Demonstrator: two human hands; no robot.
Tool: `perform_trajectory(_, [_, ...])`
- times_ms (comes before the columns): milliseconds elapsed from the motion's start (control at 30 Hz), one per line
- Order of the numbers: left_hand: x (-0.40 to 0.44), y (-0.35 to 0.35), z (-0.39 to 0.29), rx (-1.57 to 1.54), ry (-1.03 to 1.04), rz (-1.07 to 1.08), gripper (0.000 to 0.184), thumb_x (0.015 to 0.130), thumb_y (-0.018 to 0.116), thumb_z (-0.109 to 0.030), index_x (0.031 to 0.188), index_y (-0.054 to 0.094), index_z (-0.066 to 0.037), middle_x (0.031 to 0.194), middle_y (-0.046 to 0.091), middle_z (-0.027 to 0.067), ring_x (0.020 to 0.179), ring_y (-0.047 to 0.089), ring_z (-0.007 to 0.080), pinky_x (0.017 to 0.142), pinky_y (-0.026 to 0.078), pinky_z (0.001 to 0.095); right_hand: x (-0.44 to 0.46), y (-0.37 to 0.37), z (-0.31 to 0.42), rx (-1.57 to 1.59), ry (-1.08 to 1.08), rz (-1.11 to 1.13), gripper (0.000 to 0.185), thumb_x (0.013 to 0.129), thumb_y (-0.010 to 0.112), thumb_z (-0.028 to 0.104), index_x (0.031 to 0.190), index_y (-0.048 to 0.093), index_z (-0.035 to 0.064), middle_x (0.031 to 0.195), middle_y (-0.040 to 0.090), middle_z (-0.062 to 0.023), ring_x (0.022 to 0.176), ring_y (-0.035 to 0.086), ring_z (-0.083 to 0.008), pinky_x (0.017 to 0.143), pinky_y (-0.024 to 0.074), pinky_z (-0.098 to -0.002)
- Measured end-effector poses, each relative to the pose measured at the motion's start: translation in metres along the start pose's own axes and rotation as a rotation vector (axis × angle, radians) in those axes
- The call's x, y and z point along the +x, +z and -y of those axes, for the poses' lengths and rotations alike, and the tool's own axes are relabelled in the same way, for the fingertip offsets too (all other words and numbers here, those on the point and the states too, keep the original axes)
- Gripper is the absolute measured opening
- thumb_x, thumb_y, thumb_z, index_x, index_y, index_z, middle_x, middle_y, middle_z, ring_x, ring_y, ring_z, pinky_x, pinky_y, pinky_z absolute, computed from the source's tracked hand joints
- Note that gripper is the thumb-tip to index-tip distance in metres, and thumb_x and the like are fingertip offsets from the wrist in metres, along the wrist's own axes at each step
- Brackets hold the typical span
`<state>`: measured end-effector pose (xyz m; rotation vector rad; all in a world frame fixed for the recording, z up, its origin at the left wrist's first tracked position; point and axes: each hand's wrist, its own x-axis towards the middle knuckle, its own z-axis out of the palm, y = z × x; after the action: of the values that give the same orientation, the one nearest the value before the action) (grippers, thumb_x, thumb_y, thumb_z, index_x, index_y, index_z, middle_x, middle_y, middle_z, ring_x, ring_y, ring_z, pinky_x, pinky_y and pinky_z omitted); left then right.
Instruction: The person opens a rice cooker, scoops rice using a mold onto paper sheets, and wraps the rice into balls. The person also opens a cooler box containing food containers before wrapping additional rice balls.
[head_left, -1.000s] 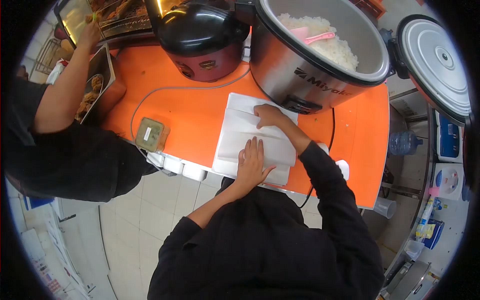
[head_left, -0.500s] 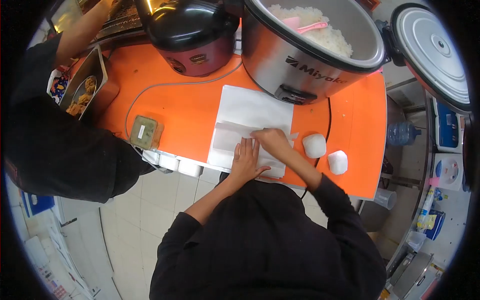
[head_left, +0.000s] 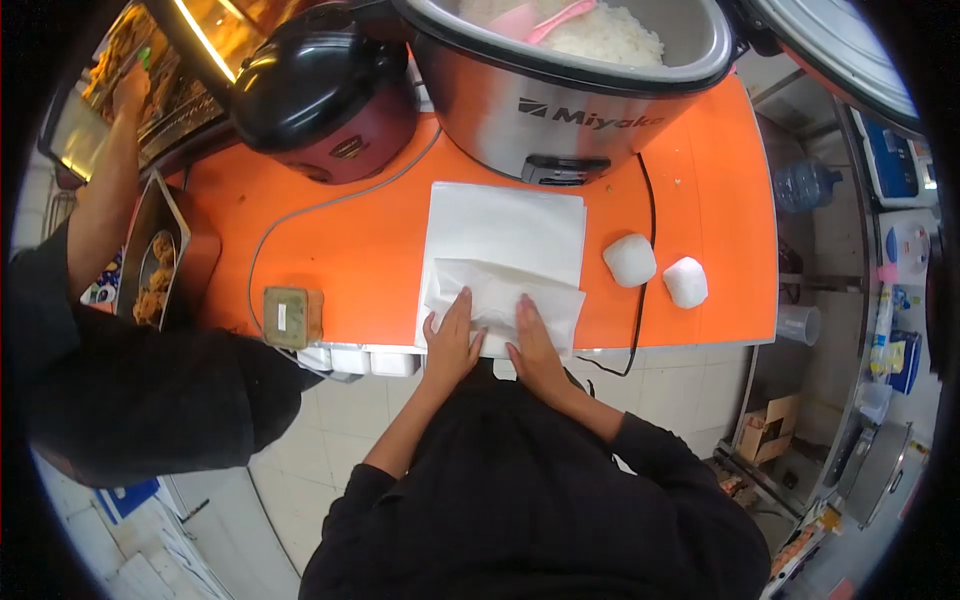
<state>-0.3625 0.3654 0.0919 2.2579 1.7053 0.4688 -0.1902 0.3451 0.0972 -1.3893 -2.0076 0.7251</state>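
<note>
A folded sheet of white wrapping paper (head_left: 500,285) lies in front of me, slightly raised in the middle; what is under it, if anything, is hidden. My left hand (head_left: 452,345) rests on its left part, fingers stretched and apart. On the right part lies my right hand (head_left: 537,345), fingers extended forward and thumb apart. Beneath is a stack of white paper sheets (head_left: 510,215) on the orange table (head_left: 350,235). Two rounded white paper-wrapped bundles, a nearer-in bundle (head_left: 629,260) and an outer bundle (head_left: 686,283), sit to the right.
A large Miyako rice cooker (head_left: 560,125) stands behind the paper, open, with rice (head_left: 610,40) and a pink scoop (head_left: 560,20). Left are a dark red cooker (head_left: 340,135), a small greenish box (head_left: 290,315) and a metal container (head_left: 195,250) of fried pieces. A co-worker's arm (head_left: 105,210) reaches into the lit cabinet.
My right hand has moved from across the paper's far fold to its near right part. The paper now has a raised fold. The co-worker's arm reaches deeper into the cabinet; my view has shifted.
</note>
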Motion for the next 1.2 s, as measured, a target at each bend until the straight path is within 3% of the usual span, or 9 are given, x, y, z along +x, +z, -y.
perform_trajectory(133, [0.017, -0.016, 0.014, -0.019, 0.007, 0.037, 0.048, 0.070, 0.068, -0.015, 0.116, 0.053, -0.014, 0.110, 0.058, 0.0006, 0.106, 0.051, 0.0114, 0.092, 0.024, 0.0426, -0.008, 0.008, -0.005, -0.016, 0.224, -0.194, 0.070, 0.071, 0.064, 0.005, 0.131, 0.029, -0.0026, 0.132, 0.036, -0.0230, 0.119, 0.040, -0.0345, 0.093, 0.0377, -0.0387])
perform_trajectory(333, [0.069, -0.027, 0.050, -0.562, 0.004, 0.319, 0.021, 0.068, 0.068, -0.008, 0.089, 0.066, -0.008, 0.075, 0.066, 0.0042, 0.072, 0.063, 0.0208, 0.071, 0.045, 0.0332, 0.028, -0.020, -0.027, 0.258, 0.540, -0.234, 0.065, 0.067, 0.067, 0.004, 0.125, 0.038, 0.0011, 0.063, 0.063, -0.0091, 0.065, 0.063, -0.0281, 0.067, 0.0473, -0.0315])
perform_trajectory(467, [0.087, -0.040, 0.024, -0.456, -0.254, 0.407, 0.045, 0.066, 0.070, -0.008, 0.109, 0.056, -0.009, 0.077, 0.065, 0.0111, 0.069, 0.063, 0.0292, 0.062, 0.049, 0.0340, 0.059, -0.038, -0.010, 0.121, 0.818, -0.145, 0.067, 0.062, 0.072, 0.007, 0.121, 0.041, 0.0014, 0.074, 0.064, -0.0120, 0.073, 0.063, -0.0286, 0.068, 0.0478, -0.0344])
perform_trajectory(567, [0.096, -0.036, 0.007, 0.001, -0.227, 0.246, 0.057, 0.061, 0.072, -0.009, 0.114, 0.052, -0.012, 0.083, 0.063, 0.0142, 0.075, 0.062, 0.0307, 0.069, 0.049, 0.0362, 0.077, -0.031, -0.016, -0.594, 0.419, -0.144, 0.069, 0.056, 0.076, 0.011, 0.116, 0.044, 0.0013, 0.082, 0.062, -0.0128, 0.080, 0.060, -0.0296, 0.069, 0.0484, -0.0381])
perform_trajectory(633, [0.112, -0.019, 0.018, 0.197, 0.334, 0.025, 0.057, 0.054, 0.075, -0.011, 0.108, 0.056, -0.014, 0.090, 0.061, 0.0119, 0.083, 0.060, 0.0308, 0.076, 0.047, 0.0392, 0.098, -0.031, -0.030, -0.662, 0.276, 0.268, 0.056, 0.054, 0.077, 0.013, 0.103, 0.052, 0.0014, 0.086, 0.059, -0.0122, 0.086, 0.058, -0.0292, 0.072, 0.0488, -0.0404])
perform_trajectory(667, [0.138, -0.027, 0.022, 0.038, 0.582, 0.437, 0.054, 0.054, 0.074, -0.013, 0.106, 0.057, -0.014, 0.087, 0.062, 0.0100, 0.091, 0.058, 0.0294, 0.081, 0.044, 0.0406, 0.110, -0.038, -0.034, -0.669, 0.274, 0.262, 0.056, 0.054, 0.077, 0.013, 0.103, 0.052, 0.0014, 0.086, 0.059, -0.0122, 0.086, 0.058, -0.0292, 0.072, 0.0488, -0.0404])
perform_trajectory(733, [0.152, -0.033, 0.028, -0.059, 0.562, 0.539, 0.053, 0.054, 0.073, -0.012, 0.105, 0.058, -0.014, 0.087, 0.063, 0.0092, 0.087, 0.059, 0.0311, 0.077, 0.045, 0.0417, 0.128, -0.051, -0.040, -0.475, 0.211, 0.644, 0.031, 0.059, 0.070, 0.010, 0.086, 0.055, 0.0026, 0.082, 0.058, -0.0110, 0.080, 0.059, -0.0288, 0.069, 0.0491, -0.0399])
perform_trajectory(967, [0.088, -0.001, -0.001, -0.148, 0.105, -0.025, 0.051, 0.077, 0.044, -0.002, 0.128, 0.039, -0.004, 0.089, 0.063, 0.0180, 0.064, 0.062, 0.0342, 0.057, 0.050, 0.0414, 0.071, -0.013, -0.033, -0.346, 0.157, -0.343, 0.026, 0.071, 0.053, 0.000, 0.095, 0.062, 0.0013, 0.089, 0.060, -0.0122, 0.076, 0.059, -0.0279, 0.064, 0.0491, -0.0355])
perform_trajectory(1200, [0.062, 0.013, -0.013, -0.452, -0.057, 0.040, 0.068, 0.074, 0.047, 0.000, 0.135, 0.017, 0.006, 0.133, 0.029, 0.0296, 0.123, 0.036, 0.0366, 0.099, 0.032, 0.0446, 0.053, 0.015, -0.026, -0.168, 0.251, -0.349, 0.053, 0.074, 0.050, -0.001, 0.126, 0.041, -0.0028, 0.123, 0.044, -0.0217, 0.113, 0.042, -0.0359, 0.095, 0.0359, -0.0390])
